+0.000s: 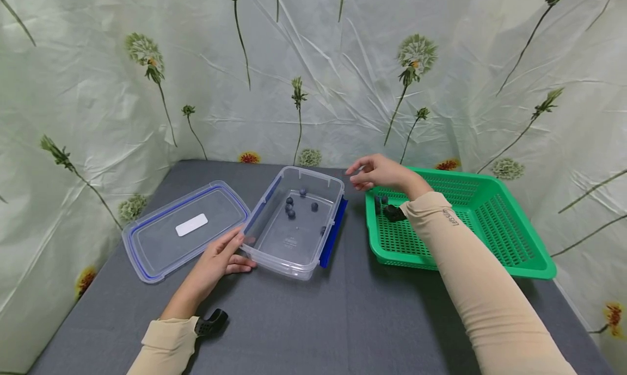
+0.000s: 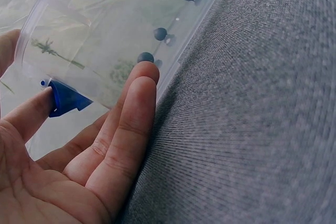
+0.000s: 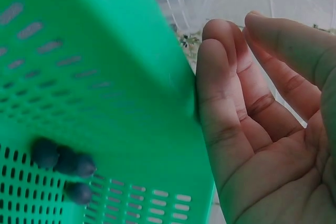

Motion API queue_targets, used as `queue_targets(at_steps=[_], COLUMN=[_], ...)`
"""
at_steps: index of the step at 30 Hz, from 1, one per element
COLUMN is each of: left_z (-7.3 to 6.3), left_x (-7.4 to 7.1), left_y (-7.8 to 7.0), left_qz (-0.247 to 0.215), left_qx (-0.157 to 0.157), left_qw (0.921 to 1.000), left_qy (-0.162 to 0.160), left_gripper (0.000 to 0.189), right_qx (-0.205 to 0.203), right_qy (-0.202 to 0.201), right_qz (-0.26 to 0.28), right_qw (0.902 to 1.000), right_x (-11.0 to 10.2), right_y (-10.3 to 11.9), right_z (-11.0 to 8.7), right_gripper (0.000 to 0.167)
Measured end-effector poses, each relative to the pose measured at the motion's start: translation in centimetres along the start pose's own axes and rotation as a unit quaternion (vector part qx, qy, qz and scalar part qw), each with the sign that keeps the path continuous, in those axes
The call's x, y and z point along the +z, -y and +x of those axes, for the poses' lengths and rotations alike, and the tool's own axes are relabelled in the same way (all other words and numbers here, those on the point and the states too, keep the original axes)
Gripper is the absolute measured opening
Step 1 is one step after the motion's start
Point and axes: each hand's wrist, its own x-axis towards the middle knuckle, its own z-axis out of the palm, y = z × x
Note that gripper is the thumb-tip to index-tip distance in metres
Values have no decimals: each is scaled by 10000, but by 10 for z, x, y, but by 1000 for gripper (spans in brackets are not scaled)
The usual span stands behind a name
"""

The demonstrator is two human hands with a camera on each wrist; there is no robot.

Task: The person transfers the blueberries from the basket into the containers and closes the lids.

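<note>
A clear plastic food container [image 1: 274, 266] with blue side latches sits mid-table, several blueberries [image 1: 314, 207] scattered on its floor. My left hand [image 1: 220, 260] holds its near left corner, thumb at the rim and fingers against the outer wall. In the left wrist view one finger touches a blue latch [image 2: 65, 99]. Between container and green basket [image 1: 529, 244], my right hand [image 1: 379, 173] hovers over the basket's left rim, fingers loosely bent. No berry shows in its palm in the right wrist view. Several blueberries [image 3: 79, 193] lie at the basket's left end, partly hidden by the wrist in the head view.
The container's clear lid [image 1: 161, 250], with a blue seal and a white label [image 1: 191, 225], lies flat to the left, close beside the container. A grey cloth [image 1: 303, 331] covers the table. A flower-print curtain [image 1: 343, 54] hangs behind and along both sides.
</note>
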Motion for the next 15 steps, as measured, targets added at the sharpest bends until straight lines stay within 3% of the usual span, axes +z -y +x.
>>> queue_targets(at_steps=[15], left_z=[0], left_x=[-1], left_y=[1], left_qz=[6], left_qx=[1], left_qw=[10000], left_qy=[17], left_gripper=[62], right_qx=[148], right_qy=[-294], right_qz=[99], right_qw=[9994], right_x=[-17], right_y=[-15], right_z=[-16], right_gripper=[33])
